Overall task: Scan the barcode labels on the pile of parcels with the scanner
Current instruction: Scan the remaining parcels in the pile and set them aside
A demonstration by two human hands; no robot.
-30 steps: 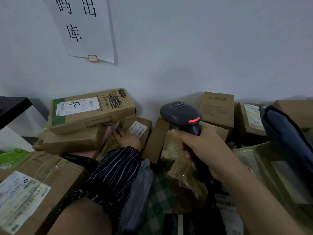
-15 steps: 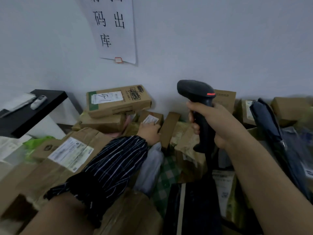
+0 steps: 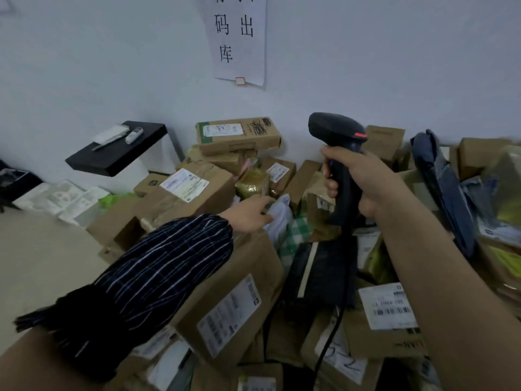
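Gripping the smooth black plastic scanner by its handle with clenched fingers, the right hand holds it upright over the pile of parcels, which are mostly brown taped cardboard boxes with white labels. The left hand, in a striped sleeve, reaches a soft white bag in the middle; whether its fingers pinch the bag I cannot tell. At far left stands a black shelf.
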